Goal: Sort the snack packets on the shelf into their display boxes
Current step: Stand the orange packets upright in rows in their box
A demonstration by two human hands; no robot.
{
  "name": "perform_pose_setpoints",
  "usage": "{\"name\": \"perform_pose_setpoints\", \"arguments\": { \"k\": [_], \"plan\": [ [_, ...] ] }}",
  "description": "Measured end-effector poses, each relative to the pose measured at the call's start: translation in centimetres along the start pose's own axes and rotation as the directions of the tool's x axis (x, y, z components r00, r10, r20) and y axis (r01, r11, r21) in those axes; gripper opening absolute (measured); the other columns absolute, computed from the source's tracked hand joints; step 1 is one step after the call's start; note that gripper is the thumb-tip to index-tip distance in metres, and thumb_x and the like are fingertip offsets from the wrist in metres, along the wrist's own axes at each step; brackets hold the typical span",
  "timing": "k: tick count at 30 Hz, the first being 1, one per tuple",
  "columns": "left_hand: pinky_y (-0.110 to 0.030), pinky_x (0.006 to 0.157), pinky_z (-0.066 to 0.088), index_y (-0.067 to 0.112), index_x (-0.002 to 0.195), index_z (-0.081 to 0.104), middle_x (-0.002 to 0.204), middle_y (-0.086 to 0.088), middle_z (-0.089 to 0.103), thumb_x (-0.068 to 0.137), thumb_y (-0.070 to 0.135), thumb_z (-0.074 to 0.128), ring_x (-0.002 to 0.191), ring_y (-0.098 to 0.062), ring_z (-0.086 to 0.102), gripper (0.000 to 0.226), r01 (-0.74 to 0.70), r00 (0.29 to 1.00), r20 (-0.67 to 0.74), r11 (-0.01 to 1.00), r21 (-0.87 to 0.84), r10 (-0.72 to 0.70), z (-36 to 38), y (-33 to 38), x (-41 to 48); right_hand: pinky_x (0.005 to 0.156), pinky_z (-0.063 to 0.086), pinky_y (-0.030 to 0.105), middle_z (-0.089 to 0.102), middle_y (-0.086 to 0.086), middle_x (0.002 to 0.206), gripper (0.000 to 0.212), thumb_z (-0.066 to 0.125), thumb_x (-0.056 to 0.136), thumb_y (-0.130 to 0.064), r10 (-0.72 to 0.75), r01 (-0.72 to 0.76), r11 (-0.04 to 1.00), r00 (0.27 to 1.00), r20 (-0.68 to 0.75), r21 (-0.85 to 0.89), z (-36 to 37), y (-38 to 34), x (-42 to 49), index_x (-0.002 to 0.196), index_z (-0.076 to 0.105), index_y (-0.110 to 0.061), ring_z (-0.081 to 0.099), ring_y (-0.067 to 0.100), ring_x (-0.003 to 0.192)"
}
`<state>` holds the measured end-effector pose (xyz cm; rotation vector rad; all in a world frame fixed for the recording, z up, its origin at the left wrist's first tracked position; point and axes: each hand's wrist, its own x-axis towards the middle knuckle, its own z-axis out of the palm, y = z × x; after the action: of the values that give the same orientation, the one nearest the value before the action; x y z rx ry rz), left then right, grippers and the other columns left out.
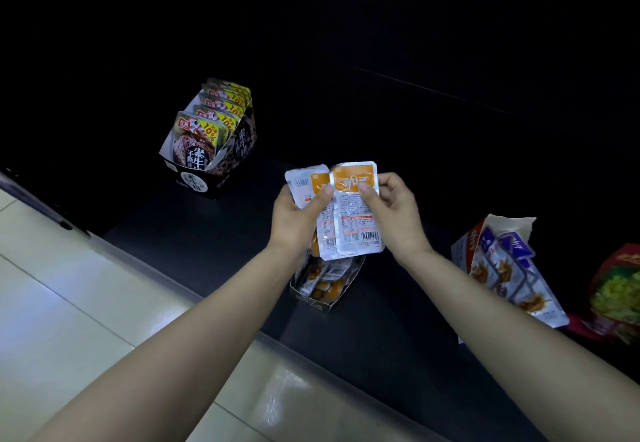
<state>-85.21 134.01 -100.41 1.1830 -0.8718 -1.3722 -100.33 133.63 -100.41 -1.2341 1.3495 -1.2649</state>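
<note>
A dark shelf (207,233) runs across the view, its back lost in shadow, with a pale tiled floor (52,303) below its front edge at the left. Far left on the shelf stands a black display box (225,168) filled with a row of upright grey-and-yellow packets (197,136). At the right a torn white box (467,244) leans over, blue-and-white packets (512,279) spilling out of it toward the shelf edge. Just beside it, at the frame edge, lies a red-and-green pack (616,296). A small open box (322,299) sits near the front edge in the middle, holding orange packets that lie jumbled inside. Directly above it both bare arms reach in. The left hand (294,220) grips a fanned bunch of orange-and-white packets (356,220) from the left side, thumb pressed on their faces. The right hand (398,213) pinches the frontmost packet of the bunch by its right edge, thumb on the printed back.
</note>
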Motion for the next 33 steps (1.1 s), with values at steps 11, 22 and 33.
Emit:
{"name": "perform_pose_setpoints", "arguments": {
  "k": [11, 22, 33],
  "plan": [
    [-0.035, 0.071, 0.059, 0.005, 0.099, 0.068, 0.094, -0.013, 0.075, 0.098, 0.017, 0.046, 0.083, -0.025, 0.073, 0.025, 0.245, 0.946, 0.231, 0.968, -0.046, -0.229, -0.9, 1.3, -1.2, 0.069, 0.058, 0.032, 0.072, 0.009, 0.100, 0.026, 0.062, 0.094, -0.018, 0.245, -0.252, 0.966, 0.962, 0.118, 0.050, -0.3, -0.6, -1.0, 0.118, 0.057, -0.007, 0.071, 0.020, 0.083],
    [-0.041, 0.084, 0.055, 0.008, 0.106, 0.065, 0.097, -0.009, 0.074, 0.099, 0.010, 0.044, 0.091, -0.024, 0.070, 0.022, 0.255, 0.966, 0.059, 0.963, -0.085, -0.251, -3.3, 1.5, -1.3, 0.067, 0.061, 0.035, 0.071, 0.006, 0.089, 0.011, 0.055, 0.098, -0.023, 0.360, -0.377, 0.896, 0.926, 0.113, 0.236, -0.8, -1.6, -0.7, 0.097, 0.059, -0.013, 0.071, 0.016, 0.073],
    [-0.028, 0.078, 0.056, 0.012, 0.126, 0.059, 0.099, -0.003, 0.075, 0.098, -0.006, 0.041, 0.099, -0.022, 0.068, 0.037, -0.030, 0.996, 0.082, 0.998, 0.056, 0.025, -4.2, 1.3, -1.0, 0.075, 0.060, 0.036, 0.072, 0.005, 0.097, 0.011, 0.051, 0.099, -0.021, 0.332, -0.403, 0.881, 0.900, 0.284, 0.247, -0.7, -1.1, -1.4, 0.105, 0.058, -0.013, 0.071, 0.019, 0.089]
  ]
}}
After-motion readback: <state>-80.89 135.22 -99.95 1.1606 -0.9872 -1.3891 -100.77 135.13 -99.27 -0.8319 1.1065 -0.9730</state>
